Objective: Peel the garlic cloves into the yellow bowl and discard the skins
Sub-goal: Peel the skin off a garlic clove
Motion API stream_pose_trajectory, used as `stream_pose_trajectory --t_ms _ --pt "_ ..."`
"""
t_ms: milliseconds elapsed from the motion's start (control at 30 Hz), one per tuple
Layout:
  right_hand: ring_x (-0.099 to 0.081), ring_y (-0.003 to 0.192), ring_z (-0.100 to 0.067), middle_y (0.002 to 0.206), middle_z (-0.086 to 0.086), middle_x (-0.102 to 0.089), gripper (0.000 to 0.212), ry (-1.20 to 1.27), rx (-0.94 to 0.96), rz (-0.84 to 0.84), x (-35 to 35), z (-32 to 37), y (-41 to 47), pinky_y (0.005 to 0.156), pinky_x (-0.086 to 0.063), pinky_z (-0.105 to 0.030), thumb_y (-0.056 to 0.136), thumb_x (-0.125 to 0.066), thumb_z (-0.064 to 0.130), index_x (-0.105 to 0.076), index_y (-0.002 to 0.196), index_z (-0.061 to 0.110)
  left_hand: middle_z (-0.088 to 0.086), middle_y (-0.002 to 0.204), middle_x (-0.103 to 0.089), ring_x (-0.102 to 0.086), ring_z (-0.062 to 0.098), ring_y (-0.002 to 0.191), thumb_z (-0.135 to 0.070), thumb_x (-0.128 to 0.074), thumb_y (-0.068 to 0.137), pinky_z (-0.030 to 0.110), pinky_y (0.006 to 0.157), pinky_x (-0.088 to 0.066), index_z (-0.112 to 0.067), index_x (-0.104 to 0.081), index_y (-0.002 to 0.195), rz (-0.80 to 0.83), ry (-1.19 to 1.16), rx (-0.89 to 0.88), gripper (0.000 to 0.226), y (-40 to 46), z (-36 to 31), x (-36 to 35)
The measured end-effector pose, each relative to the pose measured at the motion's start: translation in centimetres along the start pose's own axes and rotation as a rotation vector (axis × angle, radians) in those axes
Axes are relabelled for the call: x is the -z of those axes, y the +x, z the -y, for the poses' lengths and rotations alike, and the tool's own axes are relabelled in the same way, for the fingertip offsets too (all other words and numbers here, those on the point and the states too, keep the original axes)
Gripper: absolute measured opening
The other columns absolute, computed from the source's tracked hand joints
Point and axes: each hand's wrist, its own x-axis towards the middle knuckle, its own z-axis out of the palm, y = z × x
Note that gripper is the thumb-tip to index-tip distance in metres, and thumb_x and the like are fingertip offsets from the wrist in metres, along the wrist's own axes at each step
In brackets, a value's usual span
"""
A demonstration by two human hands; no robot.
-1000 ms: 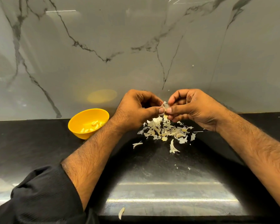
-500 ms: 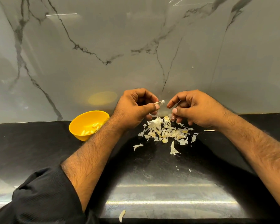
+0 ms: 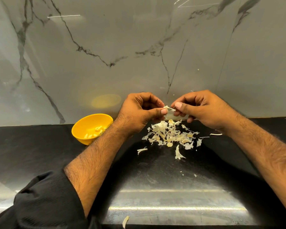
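A garlic clove (image 3: pixel 170 115) with loose papery skin is held between both hands above the black counter. My left hand (image 3: pixel 139 111) pinches it with thumb and curled fingers. My right hand (image 3: pixel 203 109) pinches the clove and its skin from the other side. Directly below lies a pile of garlic skins (image 3: pixel 170 136). The yellow bowl (image 3: pixel 82 129) stands to the left of my left wrist, with several peeled cloves (image 3: pixel 94 132) inside.
A grey marble backsplash (image 3: pixel 139 55) rises right behind the hands. Stray skin bits lie on the counter (image 3: pixel 40 146), one strip (image 3: pixel 215 134) under my right wrist and one piece (image 3: pixel 125 221) at the near edge. A black sleeve (image 3: pixel 45 200) covers my left upper forearm.
The hands had moved slightly apart half a second ago, with skin at the left fingertips. Now they are together again on the clove. The skin pile and bowl have not moved.
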Motion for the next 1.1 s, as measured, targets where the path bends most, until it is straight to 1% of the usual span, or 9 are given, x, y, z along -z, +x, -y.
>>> stream_pose_trajectory --t_ms 33,100,133,200,333,500,733,900,1100 --pt "-0.075 0.082 -0.022 0.085 0.000 -0.079 0.021 0.019 0.006 -0.020 -0.1 0.0 0.0 0.076 -0.064 -0.041 0.095 -0.068 0.037 -0.080 0.101 0.021 0.020 0.093 -0.079 -0.080 0.030 0.082 -0.001 -0.081 0.086 0.033 0.072 -0.065 0.002 -0.072 0.104 0.001 -0.004 -0.004 0.020 0.0 0.0 -0.1" --pt "-0.074 0.078 -0.027 0.080 -0.002 -0.077 0.014 0.010 0.016 -0.054 0.0 -0.2 0.0 0.076 -0.065 -0.041 0.094 -0.073 0.030 -0.080 0.097 0.018 0.018 0.092 -0.079 -0.080 0.030 0.081 -0.002 -0.081 0.087 0.036 0.074 -0.067 0.002 -0.073 0.104 0.001 -0.004 -0.009 0.019 0.0 0.2 -0.2" --pt "-0.075 0.078 -0.024 0.083 -0.001 -0.078 0.007 0.004 0.020 -0.050 0.1 -0.2 -0.1 0.077 -0.066 -0.040 0.093 -0.076 0.021 -0.079 0.099 0.018 0.018 0.092 -0.079 -0.080 0.030 0.081 -0.002 -0.081 0.088 0.038 0.075 -0.067 0.002 -0.074 0.104 0.000 0.003 -0.009 0.018 0.0 0.2 -0.2" --pt "-0.077 0.087 -0.018 0.096 0.000 -0.079 0.018 0.055 0.015 -0.028 0.2 -0.2 -0.1 0.076 -0.065 -0.036 0.091 -0.077 0.008 -0.077 0.106 0.018 0.017 0.091 -0.080 -0.080 0.031 0.082 -0.001 -0.081 0.088 0.039 0.076 -0.067 0.002 -0.074 0.105 -0.004 0.010 -0.009 0.018 0.0 0.3 -0.2" --pt "-0.079 0.088 -0.025 0.094 -0.007 -0.081 0.033 0.194 0.006 0.012 -0.2 0.3 -0.3 0.074 -0.064 -0.039 0.084 -0.079 0.029 -0.075 0.114 0.016 0.016 0.091 -0.080 -0.080 0.032 0.083 -0.001 -0.082 0.088 0.044 0.077 -0.067 0.000 -0.073 0.107 -0.017 0.031 -0.042 0.020 -0.1 0.5 -0.3" --pt "-0.078 0.082 -0.021 0.088 -0.002 -0.080 0.017 0.134 0.035 -0.061 -1.0 0.4 -0.4 0.077 -0.066 -0.034 0.082 -0.086 0.011 -0.080 0.097 0.014 0.012 0.093 -0.080 -0.079 0.030 0.084 -0.003 -0.080 0.091 0.040 0.074 -0.067 -0.005 -0.076 0.114 -0.007 0.058 -0.076 0.023 -0.1 0.6 -0.7" --pt "-0.076 0.085 -0.032 0.087 -0.009 -0.079 0.011 0.200 0.021 -0.105 -1.0 0.3 -0.5 0.080 -0.066 -0.040 0.084 -0.084 0.004 -0.080 0.093 0.009 0.015 0.096 -0.079 -0.076 0.022 0.082 -0.006 -0.082 0.089 0.034 0.071 -0.065 -0.001 -0.076 0.109 -0.001 0.004 -0.053 0.022 -0.2 0.5 -1.1" --pt "-0.076 0.077 -0.021 0.085 -0.007 -0.079 0.008 0.182 0.008 -0.083 -1.4 0.5 -0.6 0.077 -0.066 -0.037 0.087 -0.082 0.009 -0.079 0.095 0.010 0.015 0.094 -0.078 -0.075 0.022 0.080 -0.004 -0.078 0.093 0.032 0.070 -0.065 -0.001 -0.078 0.104 -0.030 0.067 -0.099 0.012 -0.2 0.6 -1.3" --pt "-0.071 0.075 -0.008 0.080 0.010 -0.075 0.006 -0.143 0.124 -0.131 -1.8 0.5 -0.8 0.069 -0.063 -0.026 0.096 -0.075 0.030 -0.080 0.098 0.033 0.012 0.090 -0.079 -0.076 0.023 0.078 -0.009 -0.079 0.093 0.030 0.066 -0.062 -0.005 -0.080 0.101 -0.074 0.099 -0.115 0.009 0.1 0.7 -0.8"
